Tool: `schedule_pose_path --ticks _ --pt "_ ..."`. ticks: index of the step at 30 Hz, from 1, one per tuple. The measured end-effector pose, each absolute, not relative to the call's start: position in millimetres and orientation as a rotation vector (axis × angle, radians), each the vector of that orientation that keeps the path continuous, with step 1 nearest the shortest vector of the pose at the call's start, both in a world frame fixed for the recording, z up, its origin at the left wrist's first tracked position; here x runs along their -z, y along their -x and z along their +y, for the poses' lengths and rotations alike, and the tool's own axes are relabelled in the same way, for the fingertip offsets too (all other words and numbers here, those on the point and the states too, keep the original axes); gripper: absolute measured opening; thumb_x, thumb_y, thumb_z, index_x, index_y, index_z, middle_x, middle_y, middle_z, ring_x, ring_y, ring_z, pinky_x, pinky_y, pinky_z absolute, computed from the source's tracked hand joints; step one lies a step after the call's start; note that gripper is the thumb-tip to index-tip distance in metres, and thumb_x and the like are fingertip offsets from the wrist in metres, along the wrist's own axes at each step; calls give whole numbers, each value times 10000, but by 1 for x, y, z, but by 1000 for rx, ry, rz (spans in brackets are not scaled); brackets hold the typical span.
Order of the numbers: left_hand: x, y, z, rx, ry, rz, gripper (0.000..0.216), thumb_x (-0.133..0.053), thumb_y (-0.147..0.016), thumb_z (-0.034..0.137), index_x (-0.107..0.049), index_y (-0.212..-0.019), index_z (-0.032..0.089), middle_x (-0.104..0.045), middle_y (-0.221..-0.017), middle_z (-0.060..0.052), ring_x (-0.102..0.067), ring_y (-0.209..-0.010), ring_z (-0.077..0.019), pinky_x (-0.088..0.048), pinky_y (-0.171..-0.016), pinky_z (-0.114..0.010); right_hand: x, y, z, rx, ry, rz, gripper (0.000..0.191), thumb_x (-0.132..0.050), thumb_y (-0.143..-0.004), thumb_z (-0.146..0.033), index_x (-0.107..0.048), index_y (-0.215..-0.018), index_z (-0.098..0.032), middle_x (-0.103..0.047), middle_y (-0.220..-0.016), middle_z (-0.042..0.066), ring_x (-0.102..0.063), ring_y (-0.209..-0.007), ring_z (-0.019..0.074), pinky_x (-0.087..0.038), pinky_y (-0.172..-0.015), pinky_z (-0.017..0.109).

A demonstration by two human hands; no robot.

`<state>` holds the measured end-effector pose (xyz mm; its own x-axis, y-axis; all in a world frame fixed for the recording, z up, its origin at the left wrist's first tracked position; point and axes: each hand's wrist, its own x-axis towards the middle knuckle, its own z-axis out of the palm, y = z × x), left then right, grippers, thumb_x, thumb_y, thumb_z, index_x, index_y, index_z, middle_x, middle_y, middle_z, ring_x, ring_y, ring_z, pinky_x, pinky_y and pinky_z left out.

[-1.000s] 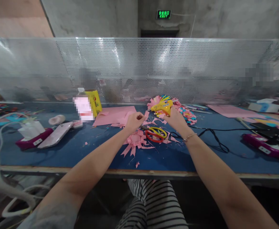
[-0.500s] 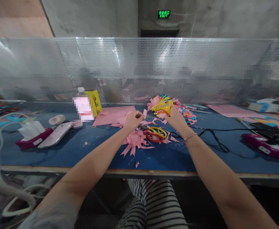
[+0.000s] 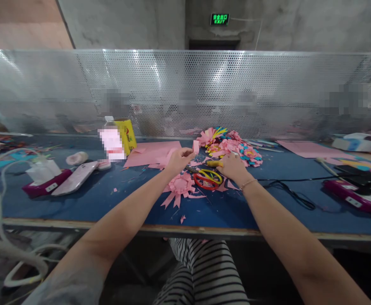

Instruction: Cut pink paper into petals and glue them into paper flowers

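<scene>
Between the thumb and fingers of my left hand [image 3: 181, 159] is a small pink paper strip [image 3: 196, 147], folded or curled and held up above the table. My right hand [image 3: 233, 167] is closed around a yellow hot glue gun [image 3: 215, 163], low over the table; most of the gun is hidden by the hand. Just below it lie scissors [image 3: 207, 178] with red and yellow handles. A pink paper rosette with ribbon tails [image 3: 179, 184] rests beside the scissors. Behind my right hand is a pile of pink, yellow and blue paper flowers [image 3: 228, 144].
Pink paper sheets [image 3: 153, 151] lie at the back, with scraps around. To the left stand a bottle [image 3: 111, 144], a yellow packet [image 3: 128, 137], a phone [image 3: 76, 178] and a purple tissue pack [image 3: 45, 184]. A black cable [image 3: 287, 180] runs right, towards another purple pack [image 3: 352, 195].
My right hand has brought the glue gun down from the raised paper strip to near the table, and its nozzle has turned out of sight. My left hand still holds the strip, slightly further right.
</scene>
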<state>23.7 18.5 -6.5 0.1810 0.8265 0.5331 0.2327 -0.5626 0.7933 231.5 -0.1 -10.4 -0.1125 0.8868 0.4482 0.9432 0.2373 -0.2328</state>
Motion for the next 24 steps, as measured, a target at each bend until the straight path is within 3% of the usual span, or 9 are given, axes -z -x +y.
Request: schedule_pose_path --ticks 2,6,9,16,24 --pt "7 -27 17 -1370 -1826 953 279 -604 -658 284 -631 -888 128 -646 -782 -45 -543 -598 -94 -471 -555 -227 9 -220 3 -24 1541 -1896 196 -562 -678 -268 -550 -811 -124 -564 -935 124 -490 -959 235 -390 -813 370" --pt "6 -30 11 -1318 -1776 895 312 -617 -654 212 -635 -954 128 -660 -852 -61 -554 -603 -87 -496 -557 -227 6 -196 6 -783 1079 -1596 256 -532 -689 -398 -461 -818 -188 -534 -802 -5 -535 -743 123 -456 -682 290" --pt "6 -32 8 -1256 -1793 882 301 -611 -662 186 -643 -957 138 -664 -865 -62 -569 -617 -92 -503 -551 -225 5 -189 3 -1031 874 -1408 321 -609 -618 -397 -448 -822 -208 -515 -781 -35 -542 -718 99 -458 -667 262" --pt "2 -34 -3 -1068 -1841 686 287 -573 -692 177 -645 -970 173 -648 -982 -69 -600 -811 -147 -529 -613 -249 2 -187 -8 -1220 805 -1319 328 -679 -564 -346 -473 -767 -191 -530 -685 -47 -538 -617 74 -438 -621 229" --pt "-1 -35 -6 -1058 -1833 711 271 -553 -700 166 -636 -958 159 -642 -954 -87 -593 -827 -155 -527 -610 -265 2 -187 -11 -1200 789 -1324 332 -669 -585 -346 -422 -771 -222 -530 -691 -72 -557 -638 85 -443 -597 228"
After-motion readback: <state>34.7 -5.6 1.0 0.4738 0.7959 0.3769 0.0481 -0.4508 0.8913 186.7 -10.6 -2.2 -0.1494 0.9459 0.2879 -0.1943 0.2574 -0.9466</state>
